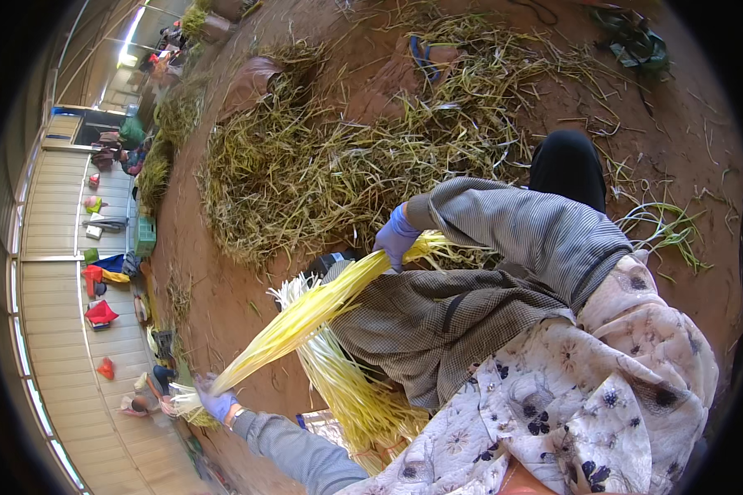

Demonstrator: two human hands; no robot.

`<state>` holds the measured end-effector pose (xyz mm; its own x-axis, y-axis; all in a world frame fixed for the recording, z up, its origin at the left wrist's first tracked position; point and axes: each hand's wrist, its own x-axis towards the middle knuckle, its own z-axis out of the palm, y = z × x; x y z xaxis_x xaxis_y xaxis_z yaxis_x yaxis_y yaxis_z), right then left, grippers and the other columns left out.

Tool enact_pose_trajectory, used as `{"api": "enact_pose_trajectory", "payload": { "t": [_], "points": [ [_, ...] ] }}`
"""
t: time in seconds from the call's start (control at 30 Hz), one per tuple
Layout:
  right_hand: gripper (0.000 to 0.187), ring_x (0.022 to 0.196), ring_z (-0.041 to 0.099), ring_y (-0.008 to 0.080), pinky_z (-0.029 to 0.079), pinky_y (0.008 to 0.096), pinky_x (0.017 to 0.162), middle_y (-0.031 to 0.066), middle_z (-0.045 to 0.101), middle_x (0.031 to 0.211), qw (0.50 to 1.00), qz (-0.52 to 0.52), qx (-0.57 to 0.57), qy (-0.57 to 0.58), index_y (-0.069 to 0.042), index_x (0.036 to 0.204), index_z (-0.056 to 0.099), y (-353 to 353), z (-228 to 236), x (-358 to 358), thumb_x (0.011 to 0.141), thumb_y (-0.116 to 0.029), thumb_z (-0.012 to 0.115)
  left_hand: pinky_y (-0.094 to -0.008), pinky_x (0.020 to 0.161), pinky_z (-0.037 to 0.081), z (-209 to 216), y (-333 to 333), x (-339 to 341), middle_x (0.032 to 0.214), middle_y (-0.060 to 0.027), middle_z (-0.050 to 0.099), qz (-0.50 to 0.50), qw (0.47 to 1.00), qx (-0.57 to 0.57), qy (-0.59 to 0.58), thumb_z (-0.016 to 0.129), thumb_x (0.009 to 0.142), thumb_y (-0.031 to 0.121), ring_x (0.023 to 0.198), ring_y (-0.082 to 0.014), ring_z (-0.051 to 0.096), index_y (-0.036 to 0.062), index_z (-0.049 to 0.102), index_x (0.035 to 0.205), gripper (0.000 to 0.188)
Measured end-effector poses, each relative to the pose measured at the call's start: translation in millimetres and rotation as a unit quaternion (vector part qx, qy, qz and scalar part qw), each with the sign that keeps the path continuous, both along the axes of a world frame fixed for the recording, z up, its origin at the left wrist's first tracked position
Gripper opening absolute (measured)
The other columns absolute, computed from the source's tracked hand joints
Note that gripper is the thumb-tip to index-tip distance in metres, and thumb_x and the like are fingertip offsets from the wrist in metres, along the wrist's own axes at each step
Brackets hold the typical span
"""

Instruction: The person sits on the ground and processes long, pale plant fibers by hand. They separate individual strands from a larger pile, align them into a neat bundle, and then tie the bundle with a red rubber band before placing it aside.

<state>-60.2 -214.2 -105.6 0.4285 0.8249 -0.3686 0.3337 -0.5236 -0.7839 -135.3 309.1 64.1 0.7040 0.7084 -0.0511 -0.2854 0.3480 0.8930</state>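
Floral garment [545, 396], gloved hands [396, 237] [218, 401] around yellow stalks [305, 317]

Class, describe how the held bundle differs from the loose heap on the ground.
The bundle is mostly bright yellow; the heap is dull green-brown. The bundle's strands run nearly parallel; the heap's lie tangled. The bundle is narrow; the heap spreads wide. Both are made of thin plant strands.

Smooth, glossy stalks [305, 312]; matt woven lap cloth [417, 309]; rough earthen floor [693, 148]
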Motion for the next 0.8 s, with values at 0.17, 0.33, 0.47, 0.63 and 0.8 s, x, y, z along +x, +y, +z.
{"api": "enact_pose_trajectory", "payload": {
  "t": [0.17, 0.33, 0.47, 0.63, 0.8],
  "points": [
    [0.054, 0.081, 0.053, 0.0220, 0.042, 0.0350, 0.076, 0.0083, 0.060, 0.089, 0.996, -0.024, -0.027, 0.080, -0.004, 0.102, 0.060, -22.6, -7.2, -7.2, 0.064, -0.040, 0.074, -0.0319, 0.082, 0.047, 8.7, -32.0, 8.7, 0.118, -0.0047, 0.050, 0.021, 1.000, 0.010, 0.003, 0.048, 0.089, 0.020, 0.100, -0.0159, 0.049, 0.0040, 0.044, 0.114, 0.030],
    [0.055, 0.080, 0.053, 0.0207, 0.043, 0.0333, 0.074, 0.0079, 0.060, 0.087, 0.994, -0.043, -0.038, 0.089, -0.002, 0.100, 0.061, -34.5, -12.6, -20.5, 0.067, -0.046, 0.070, -0.0318, 0.082, 0.046, 14.4, -37.0, 7.5, 0.125, -0.0064, 0.045, 0.027, 0.999, 0.027, 0.013, 0.046, 0.090, 0.022, 0.100, -0.0163, 0.048, 0.0042, 0.040, 0.118, 0.034],
    [0.048, 0.076, 0.054, 0.0164, 0.044, 0.0302, 0.070, 0.0040, 0.062, 0.081, 0.989, -0.059, 0.040, 0.130, -0.007, 0.099, 0.064, -45.7, -28.3, -27.9, 0.071, -0.045, 0.068, -0.0304, 0.080, 0.046, 17.3, -33.8, 6.8, 0.125, -0.0067, 0.044, 0.004, 0.998, 0.053, 0.019, 0.046, 0.090, 0.023, 0.096, -0.0164, 0.048, 0.0033, 0.039, 0.119, 0.036],
    [0.027, 0.074, 0.054, 0.0123, 0.043, 0.0288, 0.072, 0.0006, 0.063, 0.079, 0.965, -0.071, 0.189, 0.166, -0.010, 0.102, 0.063, -63.5, -45.4, -48.5, 0.079, -0.025, 0.062, -0.0271, 0.073, 0.047, 24.5, -38.5, 4.7, 0.097, -0.0070, 0.052, -0.020, 0.998, 0.052, 0.002, 0.050, 0.088, 0.020, 0.078, -0.0152, 0.048, -0.0010, 0.048, 0.107, 0.028],
    [0.025, 0.065, 0.060, 0.0283, 0.049, 0.0377, 0.063, 0.0145, 0.061, 0.070, 0.963, -0.245, 0.021, -0.111, -0.010, 0.090, 0.060, -40.7, -54.1, -85.3, 0.081, -0.032, 0.053, -0.0199, 0.063, 0.044, 39.8, -67.6, 8.0, 0.054, 0.0045, 0.037, -0.049, 0.992, 0.107, -0.037, 0.052, 0.087, 0.020, 0.048, -0.0068, 0.038, 0.0037, 0.050, 0.094, 0.018]
  ]
}}
